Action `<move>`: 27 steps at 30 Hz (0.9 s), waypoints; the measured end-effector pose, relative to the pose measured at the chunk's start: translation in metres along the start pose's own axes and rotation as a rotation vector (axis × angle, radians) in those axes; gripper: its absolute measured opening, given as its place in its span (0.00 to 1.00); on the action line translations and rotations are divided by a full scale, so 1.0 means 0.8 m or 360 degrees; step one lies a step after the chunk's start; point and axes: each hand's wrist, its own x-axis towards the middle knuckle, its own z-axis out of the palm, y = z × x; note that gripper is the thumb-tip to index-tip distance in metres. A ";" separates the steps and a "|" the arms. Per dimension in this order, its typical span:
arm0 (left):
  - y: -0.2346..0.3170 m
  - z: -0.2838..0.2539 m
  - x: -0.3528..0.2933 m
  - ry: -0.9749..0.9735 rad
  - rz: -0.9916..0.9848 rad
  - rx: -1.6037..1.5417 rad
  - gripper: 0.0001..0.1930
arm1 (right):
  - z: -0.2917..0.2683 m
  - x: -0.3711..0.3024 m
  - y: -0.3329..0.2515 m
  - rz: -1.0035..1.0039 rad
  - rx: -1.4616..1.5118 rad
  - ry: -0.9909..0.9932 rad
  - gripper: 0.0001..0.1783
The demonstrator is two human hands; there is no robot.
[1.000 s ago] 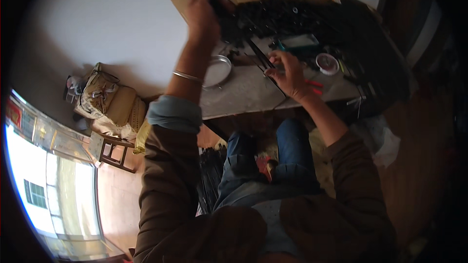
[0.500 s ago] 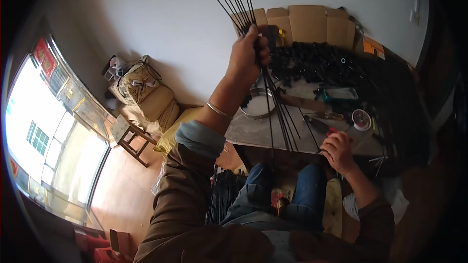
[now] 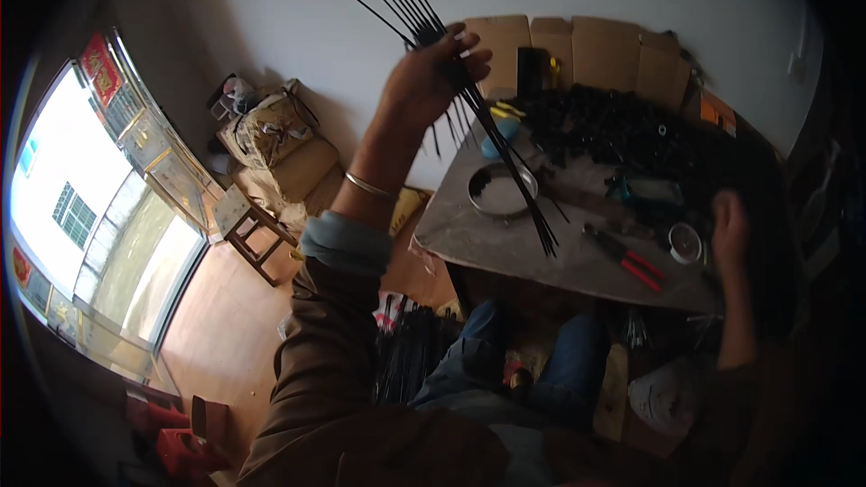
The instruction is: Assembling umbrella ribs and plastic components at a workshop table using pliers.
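My left hand (image 3: 431,77) is raised over the left part of the table, its fingers closed round a bundle of thin black rods (image 3: 505,153). Above the hand the rods fan out against the wall; below, their ends slant down over the table. My right hand (image 3: 729,224) is at the table's right side, beside a small round tub (image 3: 686,242). It is dark and blurred, so its fingers do not show clearly. Pliers with red handles (image 3: 639,266) lie loose on the tabletop, between the two hands.
On the grey table (image 3: 451,225) stand a round metal pan (image 3: 503,189) and a teal tray (image 3: 654,191). Behind them is a heap of black parts (image 3: 613,131) against upright cardboard (image 3: 604,50). More black rods (image 3: 410,356) stand left of my knees. A wooden stool (image 3: 253,239) is further left.
My right hand has left the red-handled pliers, now lying on the table, and moved right and farther away. The left hand has shifted left with the rods, which now tilt more.
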 end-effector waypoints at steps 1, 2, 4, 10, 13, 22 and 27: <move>0.005 0.001 -0.006 0.0081 -0.0004 0.0092 0.20 | -0.007 0.032 0.036 0.0176 0.0028 0.0014 0.12; 0.010 -0.002 -0.011 0.0058 -0.0019 0.0133 0.23 | -0.012 0.063 0.080 0.0387 0.0041 0.0007 0.14; 0.024 -0.002 -0.023 0.0047 -0.0109 0.0162 0.22 | -0.024 0.118 0.184 0.0597 -0.0259 -0.0097 0.19; 0.019 -0.050 -0.041 -0.0369 -0.0415 0.0086 0.21 | -0.008 0.070 0.303 0.0653 -0.0658 -0.0051 0.35; 0.003 -0.019 -0.062 -0.0220 -0.0438 0.0165 0.23 | 0.012 0.019 0.222 0.0886 -0.0998 -0.0512 0.33; -0.030 0.042 -0.063 -0.0392 -0.0613 0.0002 0.18 | 0.016 -0.015 0.137 0.0468 -0.0665 -0.0298 0.23; -0.053 0.064 -0.048 -0.0595 -0.0733 -0.0129 0.16 | 0.068 0.042 -0.110 0.0657 0.1438 -0.0777 0.26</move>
